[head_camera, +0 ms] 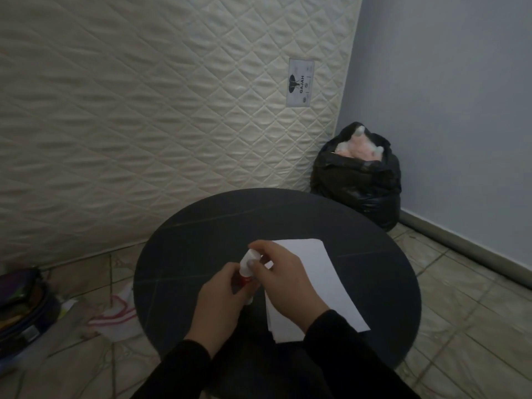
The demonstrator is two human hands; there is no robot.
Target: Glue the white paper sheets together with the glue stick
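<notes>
While my left hand (221,295) grips the glue stick (245,276) by its red barrel, my right hand (283,279) pinches its white cap (to uncap it, I judge) above the white paper sheets (325,286) lying toward the table's (201,226) right edge.

Label (300,82), upper centre-right of the frame, on the quilted mattress (144,110): reads "GAJAH", set sideways beside a dark emblem. Smaller print on the same label: too small to read.
</notes>
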